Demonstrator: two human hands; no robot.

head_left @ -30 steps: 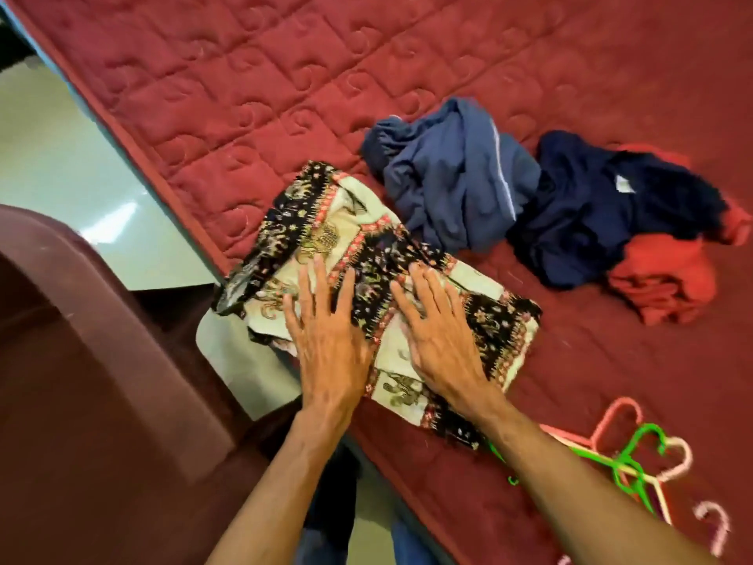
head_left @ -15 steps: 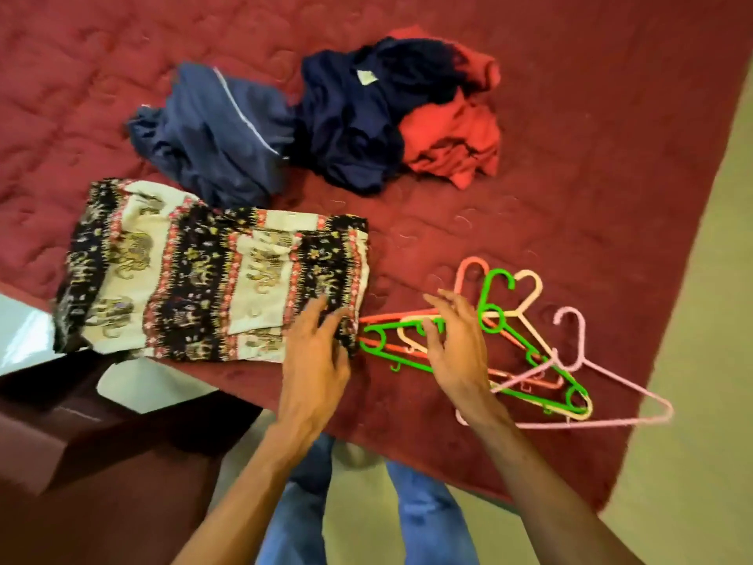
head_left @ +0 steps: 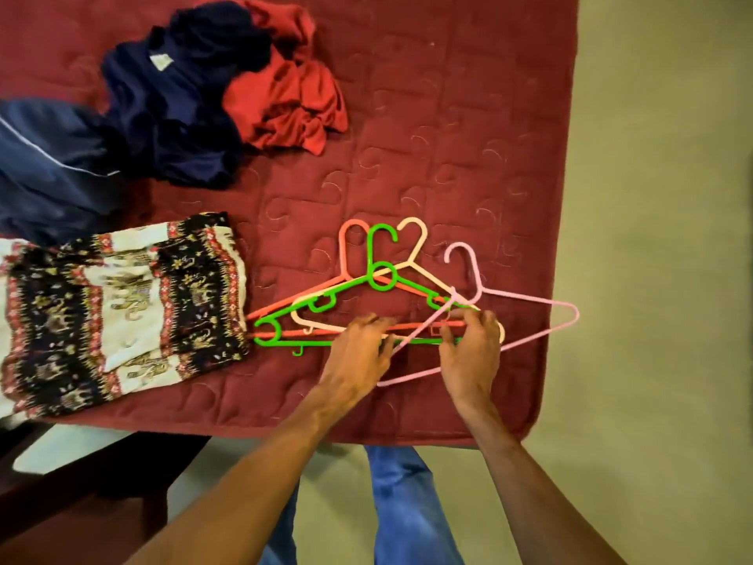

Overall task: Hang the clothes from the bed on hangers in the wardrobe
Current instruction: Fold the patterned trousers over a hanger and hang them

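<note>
Several plastic hangers lie tangled near the front edge of the red quilted bed [head_left: 468, 136]: a green hanger [head_left: 381, 275], a coral hanger [head_left: 346, 254], a cream hanger [head_left: 419, 246] and a pink hanger [head_left: 529, 297]. My left hand [head_left: 358, 356] pinches their lower bars at the middle. My right hand [head_left: 470, 356] grips the bars further right, where the pink one crosses. A folded patterned garment [head_left: 122, 311] lies to the left. Behind it are crumpled a blue garment [head_left: 49, 169], a navy garment [head_left: 179, 108] and a red garment [head_left: 289, 104].
The bed ends at the right, with beige floor [head_left: 660, 238] beyond it. Dark brown furniture [head_left: 81, 503] stands at the lower left beside the bed. My legs in jeans [head_left: 403, 503] are close to the bed's front edge.
Both hands left the patterned garment and moved right onto the hangers. The view has swung right, so the clothes now sit at the left.
</note>
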